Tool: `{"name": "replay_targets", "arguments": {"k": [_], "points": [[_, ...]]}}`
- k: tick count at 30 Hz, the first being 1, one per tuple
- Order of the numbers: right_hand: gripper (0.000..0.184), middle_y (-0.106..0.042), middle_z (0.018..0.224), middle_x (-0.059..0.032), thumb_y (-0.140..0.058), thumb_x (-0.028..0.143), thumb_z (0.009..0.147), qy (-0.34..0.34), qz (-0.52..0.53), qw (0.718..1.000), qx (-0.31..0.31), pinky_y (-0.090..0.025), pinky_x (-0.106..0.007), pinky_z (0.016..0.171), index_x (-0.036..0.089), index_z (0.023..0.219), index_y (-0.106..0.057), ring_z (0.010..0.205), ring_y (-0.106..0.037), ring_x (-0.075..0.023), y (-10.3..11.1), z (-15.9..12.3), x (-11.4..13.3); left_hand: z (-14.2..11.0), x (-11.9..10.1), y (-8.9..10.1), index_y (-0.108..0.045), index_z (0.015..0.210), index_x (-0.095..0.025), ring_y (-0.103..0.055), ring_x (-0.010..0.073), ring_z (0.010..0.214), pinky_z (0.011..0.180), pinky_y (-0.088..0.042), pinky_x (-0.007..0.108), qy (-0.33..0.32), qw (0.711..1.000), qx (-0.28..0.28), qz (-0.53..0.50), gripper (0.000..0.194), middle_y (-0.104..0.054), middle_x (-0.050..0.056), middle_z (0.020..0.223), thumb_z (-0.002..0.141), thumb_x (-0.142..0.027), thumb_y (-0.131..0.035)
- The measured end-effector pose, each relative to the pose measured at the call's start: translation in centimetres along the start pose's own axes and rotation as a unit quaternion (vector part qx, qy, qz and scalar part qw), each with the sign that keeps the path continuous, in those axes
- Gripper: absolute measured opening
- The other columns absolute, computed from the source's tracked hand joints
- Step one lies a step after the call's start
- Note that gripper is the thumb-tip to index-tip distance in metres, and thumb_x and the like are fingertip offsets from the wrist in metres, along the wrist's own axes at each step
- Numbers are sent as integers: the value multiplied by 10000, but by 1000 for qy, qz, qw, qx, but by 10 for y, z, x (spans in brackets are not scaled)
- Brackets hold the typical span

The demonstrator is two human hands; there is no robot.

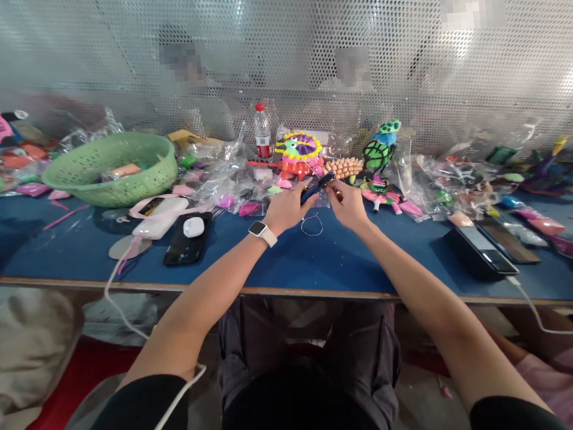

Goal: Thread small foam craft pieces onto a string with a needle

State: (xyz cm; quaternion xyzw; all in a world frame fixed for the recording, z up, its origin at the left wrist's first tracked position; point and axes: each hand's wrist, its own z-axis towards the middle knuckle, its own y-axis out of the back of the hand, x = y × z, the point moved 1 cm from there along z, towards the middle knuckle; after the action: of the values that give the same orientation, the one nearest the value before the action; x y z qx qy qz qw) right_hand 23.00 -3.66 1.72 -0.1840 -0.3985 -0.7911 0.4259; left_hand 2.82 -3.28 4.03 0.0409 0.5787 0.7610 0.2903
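Over the blue table (341,270), my left hand (286,208), with a watch at its wrist, is closed on a dark blue piece (310,192) that looks like modelling clay. Fingers of my right hand (350,204) pinch the right end of the same piece. Its exact shape is too small to make out. Below it a thin loop of string (313,233) lies on the table. Just beyond my hands are a colourful clay figure with a yellow-edged shell (299,147), an orange segmented clay piece (345,168) and a green-and-black clay turtle (380,153).
A green basket (114,193), a power bank (159,219) and a phone (181,244) with a white case on it lie left. Clear plastic bags (222,170) and a bottle (262,133) stand behind. Right is a black box (475,252). Other people sit on both sides.
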Motion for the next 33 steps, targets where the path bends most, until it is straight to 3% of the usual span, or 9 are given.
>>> {"name": "replay_targets", "arguments": {"k": [5,16,20,24,26,28,30,31,33], "points": [[268,-735,769,-36,-590,366,1063,2,6,1000,-6,-474,-327,649,205,1022,-801,575,-560,-161,0,0,1,-1,-2,1,-682,1372,-136,-812,303,970,768,-496,342,8,1000,5,-7,453,-837,163,1067,1205,-504,-477],[362,-748,698,-44,-626,527,1039,-16,36,999,2,-501,-339,614,219,955,-798,572,-636,-196,1,-1,4,-1,-4,4,-670,1435,-102,-834,334,1028,799,-549,353,16,997,20,66,633,-843,213,1108,1221,-619,-376],[430,-787,719,-54,-725,649,960,-75,135,987,43,-467,-316,471,225,934,-789,450,-618,-180,0,-1,7,-1,-4,8,-644,1478,-92,-837,356,1127,844,-568,357,15,993,37,110,665,-839,240,1211,1223,-633,-353],[577,-827,775,-90,-853,785,840,-142,233,957,95,-458,-290,390,217,913,-789,464,-666,-190,0,0,5,1,1,6,-667,1429,-84,-833,358,1127,844,-567,359,17,991,42,127,676,-835,246,1183,1224,-634,-331],[628,-822,785,-99,-831,821,852,-170,261,945,100,-484,-283,391,202,957,-798,489,-690,-192,0,1,-2,2,4,5,-681,1413,-86,-833,351,1102,844,-562,359,21,991,39,124,696,-836,238,1155,1222,-645,-315],[593,-818,821,-101,-771,781,922,-181,265,944,79,-534,-288,427,199,1032,-797,551,-732,-202,1,3,-12,3,7,4,-697,1401,-88,-829,345,1073,837,-557,364,23,992,31,120,720,-836,233,1141,1218,-662,-304],[476,-830,933,-111,-742,652,970,-150,234,960,38,-608,-319,505,211,1146,-776,702,-800,-240,4,6,-22,4,9,2,-708,1405,-87,-822,343,1048,818,-549,370,22,992,28,118,737,-836,230,1130,1216,-671,-300],[448,-840,1047,-132,-757,578,967,-108,200,973,21,-657,-352,579,217,1232,-760,830,-831,-267,6,7,-25,4,9,2,-717,1404,-89,-819,343,1039,809,-545,373,21,992,30,118,738,-837,228,1122,1216,-669,-302],[599,-792,1393,-190,-855,464,904,2,119,993,19,-730,-464,832,235,1436,-702,1182,-815,-332,11,8,-28,4,8,2,-748,1375,-97,-815,346,1028,799,-535,379,17,992,37,119,722,-839,224,1109,1219,-655,-317]]}}
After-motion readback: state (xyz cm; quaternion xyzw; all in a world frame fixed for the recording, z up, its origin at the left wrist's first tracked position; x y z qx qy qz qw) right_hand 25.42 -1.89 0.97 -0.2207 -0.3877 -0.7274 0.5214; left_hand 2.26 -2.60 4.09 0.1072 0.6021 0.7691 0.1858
